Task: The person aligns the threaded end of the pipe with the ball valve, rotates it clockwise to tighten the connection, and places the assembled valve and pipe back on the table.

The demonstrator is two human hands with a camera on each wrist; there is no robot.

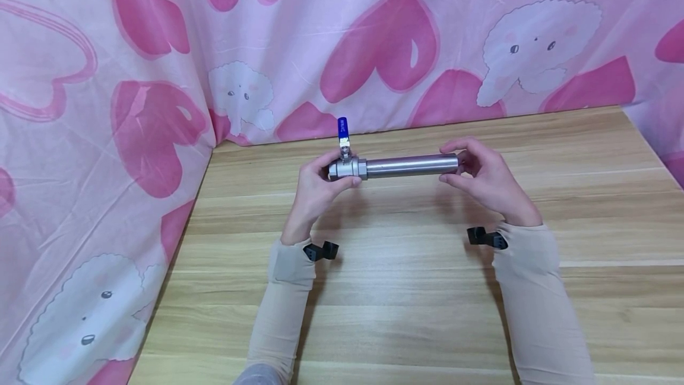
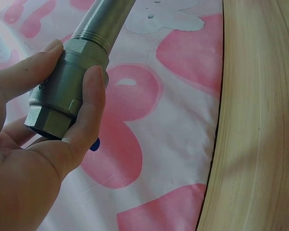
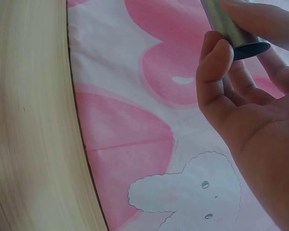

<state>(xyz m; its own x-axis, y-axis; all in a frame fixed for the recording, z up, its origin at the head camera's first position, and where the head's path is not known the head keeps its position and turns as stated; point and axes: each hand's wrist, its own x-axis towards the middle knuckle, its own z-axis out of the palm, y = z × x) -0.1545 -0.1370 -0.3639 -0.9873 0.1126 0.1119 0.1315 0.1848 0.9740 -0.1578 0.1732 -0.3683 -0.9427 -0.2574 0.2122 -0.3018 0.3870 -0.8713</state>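
Observation:
A steel ball valve [image 1: 347, 168] with a blue lever handle [image 1: 343, 128] is joined to a straight metal pipe [image 1: 411, 165], held level above the table in the head view. My left hand [image 1: 315, 189] grips the valve body between thumb and fingers, the lever pointing away from me. At the pipe's far right end, my right hand [image 1: 488, 183] pinches the tube with thumb and fingers. Threads show where the pipe [image 2: 103, 24] enters the valve's hex collar in the left wrist view. The right wrist view shows the pipe's open end [image 3: 250, 50] beside my curled fingers.
A wood-grain table [image 1: 406, 302] lies beneath both arms. Pink curtain fabric [image 1: 299, 34] with hearts and white cartoon animals hangs along the back and left edges. Black camera mounts [image 1: 323, 251] sit at both sleeve cuffs.

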